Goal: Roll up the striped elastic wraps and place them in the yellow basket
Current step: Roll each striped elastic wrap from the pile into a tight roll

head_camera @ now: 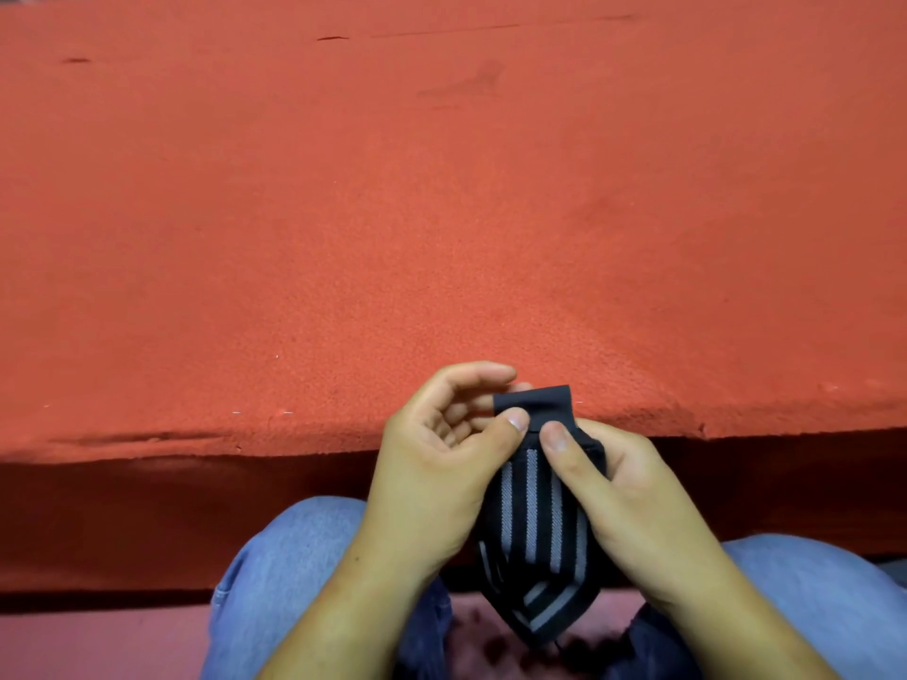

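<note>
both hands (532, 463) pinched the striped wrap (540, 522) at the tabletop (441, 213) edge; rolling barely begun, basket unseen.

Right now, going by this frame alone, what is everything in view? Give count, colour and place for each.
striped elastic wrap: one, black with grey stripes, held between both hands at the surface's near edge, plain black end uppermost
felt-like surface: one, orange-red, fills the upper view
floor: pinkish, bottom left
jeans: blue, on both legs, bottom of view
left hand: one, thumb pinching the wrap's black end
right hand: one, gripping the wrap from the right
</note>
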Tool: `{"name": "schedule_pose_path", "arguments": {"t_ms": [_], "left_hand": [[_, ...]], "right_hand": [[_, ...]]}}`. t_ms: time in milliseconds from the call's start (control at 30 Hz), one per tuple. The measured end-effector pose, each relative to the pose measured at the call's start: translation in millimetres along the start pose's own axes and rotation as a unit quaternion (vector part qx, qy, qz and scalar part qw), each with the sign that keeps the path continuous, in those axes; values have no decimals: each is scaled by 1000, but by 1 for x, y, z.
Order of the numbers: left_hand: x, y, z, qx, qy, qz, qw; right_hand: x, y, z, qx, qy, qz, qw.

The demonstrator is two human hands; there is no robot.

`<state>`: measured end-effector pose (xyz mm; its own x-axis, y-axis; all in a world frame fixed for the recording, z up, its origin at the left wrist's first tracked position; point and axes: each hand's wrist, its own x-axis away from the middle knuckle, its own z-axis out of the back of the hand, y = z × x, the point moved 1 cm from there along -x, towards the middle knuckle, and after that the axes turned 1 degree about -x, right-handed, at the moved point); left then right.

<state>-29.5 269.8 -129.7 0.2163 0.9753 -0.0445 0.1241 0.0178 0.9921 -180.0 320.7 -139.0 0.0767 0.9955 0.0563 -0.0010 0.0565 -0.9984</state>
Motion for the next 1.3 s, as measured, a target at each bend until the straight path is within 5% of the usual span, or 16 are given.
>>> {"name": "schedule_pose_path", "arguments": {"t_ms": [400,800,1100,1300], "left_hand": [[0,-2,-4,-27,-70,26,997],[0,1,0,-33,-2,-24,999],[-1,2,0,-30,-24,-3,999],[1,4,-2,-20,-11,-25,999]], "right_hand": [[1,0,7,14,29,12,999],[-1,3,4,0,-6,-30,1000],[-2,4,6,-20,18,-39,999],[-3,9,6,-92,-12,-112,989]]}}
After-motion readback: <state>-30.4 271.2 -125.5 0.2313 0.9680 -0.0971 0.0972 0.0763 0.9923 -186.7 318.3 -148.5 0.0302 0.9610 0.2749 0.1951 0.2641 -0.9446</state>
